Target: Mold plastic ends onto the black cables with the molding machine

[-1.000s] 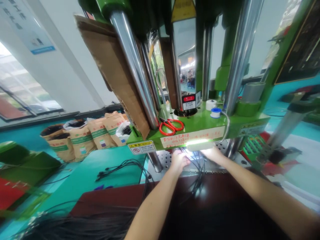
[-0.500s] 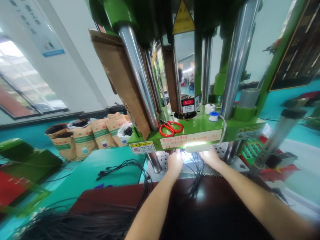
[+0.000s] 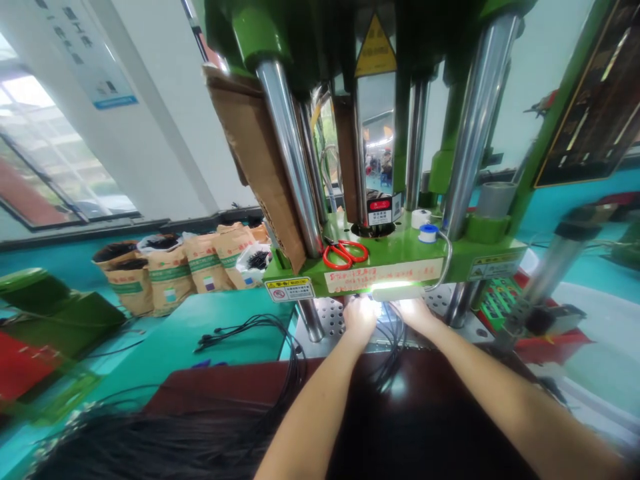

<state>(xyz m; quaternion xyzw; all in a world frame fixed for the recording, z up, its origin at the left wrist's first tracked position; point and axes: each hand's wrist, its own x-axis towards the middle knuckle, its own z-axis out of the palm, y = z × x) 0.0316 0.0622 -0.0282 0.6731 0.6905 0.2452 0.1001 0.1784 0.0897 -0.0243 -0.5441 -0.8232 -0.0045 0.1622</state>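
Observation:
My left hand (image 3: 361,315) is under the front edge of the green press (image 3: 320,283), over its metal bed. Its fingers look curled, but what they hold is hidden. Opposite it, my right hand (image 3: 414,312) reaches under the same edge beside a bundle of black cables (image 3: 395,350). Glare from the lamp (image 3: 397,292) covers its fingertips, so I cannot tell whether they grip the cables. Between my hands the cables run over the brightly lit bed and hang toward me onto the dark red-brown tabletop.
Red-handled scissors (image 3: 346,254) and a blue-and-white tape roll (image 3: 428,233) lie on the press ledge. Steel columns (image 3: 290,153) flank the work area, with cardboard (image 3: 255,147) at left. More cables (image 3: 250,327) lie on the green table; filled paper sacks (image 3: 167,280) stand behind.
My left hand has shifted slightly to the right, closer to the cables. My right hand stays near the same place under the lamp. The camera view has shifted a little.

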